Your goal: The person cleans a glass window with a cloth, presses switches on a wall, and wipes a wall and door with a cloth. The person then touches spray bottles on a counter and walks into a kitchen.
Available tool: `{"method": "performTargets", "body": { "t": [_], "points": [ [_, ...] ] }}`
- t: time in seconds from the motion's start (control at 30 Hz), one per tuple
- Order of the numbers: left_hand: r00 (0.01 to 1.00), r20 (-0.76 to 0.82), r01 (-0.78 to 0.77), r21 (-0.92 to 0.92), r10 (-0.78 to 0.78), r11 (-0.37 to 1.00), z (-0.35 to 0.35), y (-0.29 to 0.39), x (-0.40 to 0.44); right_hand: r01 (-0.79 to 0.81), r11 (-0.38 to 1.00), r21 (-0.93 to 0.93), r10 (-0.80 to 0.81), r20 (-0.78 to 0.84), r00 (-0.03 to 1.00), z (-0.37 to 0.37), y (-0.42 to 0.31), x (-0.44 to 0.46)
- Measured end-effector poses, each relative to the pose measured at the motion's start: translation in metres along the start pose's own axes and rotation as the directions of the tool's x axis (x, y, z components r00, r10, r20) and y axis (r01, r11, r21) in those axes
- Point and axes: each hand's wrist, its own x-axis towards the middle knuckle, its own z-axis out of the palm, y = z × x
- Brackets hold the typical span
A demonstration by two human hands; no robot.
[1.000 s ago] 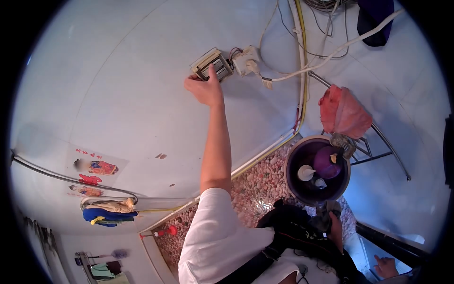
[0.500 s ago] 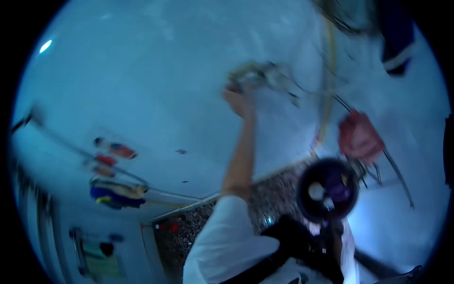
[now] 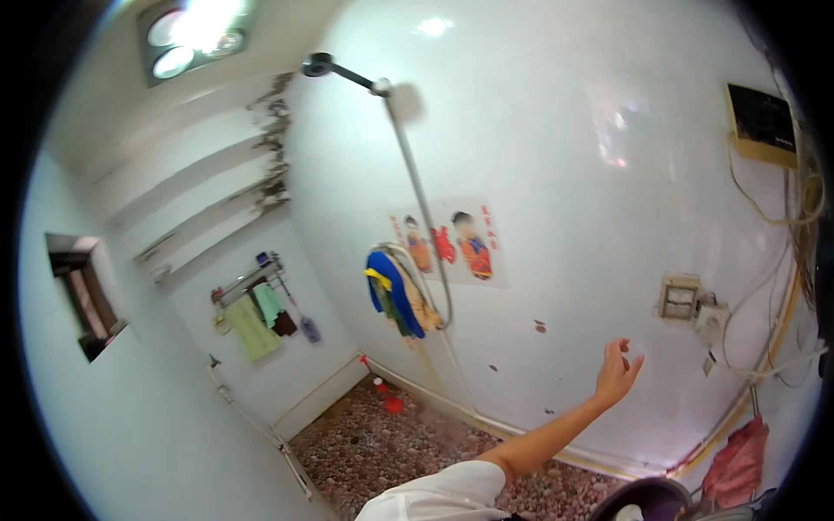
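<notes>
My left hand (image 3: 617, 373) is raised in front of the white tiled wall, fingers loosely curled and apart, holding nothing. To its upper right, a beige wall switch (image 3: 680, 298) sits on the wall, with a white plug (image 3: 712, 323) and cords beside it. The hand is apart from both. At the bottom edge, a dark purple basin (image 3: 653, 493) is partly cut off, with something white inside it. My right hand is outside the view.
A shower head (image 3: 319, 64) on a hose hangs near clothes (image 3: 395, 291). Ceiling lamps (image 3: 195, 39) glow at upper left. Towels (image 3: 252, 328) hang on the far wall. A red cloth (image 3: 737, 464) hangs at right. The floor (image 3: 373, 443) is pebbled.
My left hand has come away from the wall switch. The view has swung up and left, and the room looks far brighter. The basin has shifted to the bottom edge.
</notes>
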Motion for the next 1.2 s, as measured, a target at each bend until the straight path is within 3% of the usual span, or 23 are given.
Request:
{"method": "performTargets", "body": {
  "t": [0.2,0.43,0.57,0.6,0.8,0.93,1.13,1.2],
  "points": [
    [0.993,-0.111,-0.031,0.023,0.033,0.999,-0.055,-0.001,-0.007,-0.039,0.998,-0.050,0.043,0.094,0.995,0.012,0.006,0.004],
    [0.994,-0.107,-0.005,0.065,0.011,0.998,-0.068,-0.013,-0.019,-0.012,0.999,0.045,0.008,0.084,0.996,-0.018,0.030,-0.016],
    [0.999,0.009,-0.043,0.130,0.042,0.991,-0.042,-0.045,-0.026,0.061,0.980,0.190,-0.065,0.016,0.998,-0.059,0.060,-0.051],
    [0.999,0.031,-0.022,0.129,0.018,0.991,-0.039,-0.021,-0.032,0.084,0.972,0.220,-0.082,-0.019,0.996,-0.066,0.066,-0.064],
    [0.969,0.246,0.031,-0.170,0.012,0.985,0.011,-0.019,-0.049,0.282,0.917,0.282,-0.215,-0.246,0.945,-0.092,0.087,-0.117],
    [0.940,0.342,0.067,-0.219,0.012,0.973,0.042,-0.007,-0.041,0.240,0.928,0.284,-0.129,-0.360,0.924,-0.121,0.109,-0.130],
    [0.882,0.468,0.237,-0.326,-0.062,0.915,0.088,-0.012,-0.019,0.362,0.873,0.327,-0.168,-0.495,0.853,-0.095,0.099,-0.146],
    [0.863,0.495,0.268,-0.278,-0.101,0.923,0.100,-0.011,-0.008,0.415,0.839,0.352,-0.193,-0.520,0.832,-0.077,0.088,-0.145]
  ]
}}
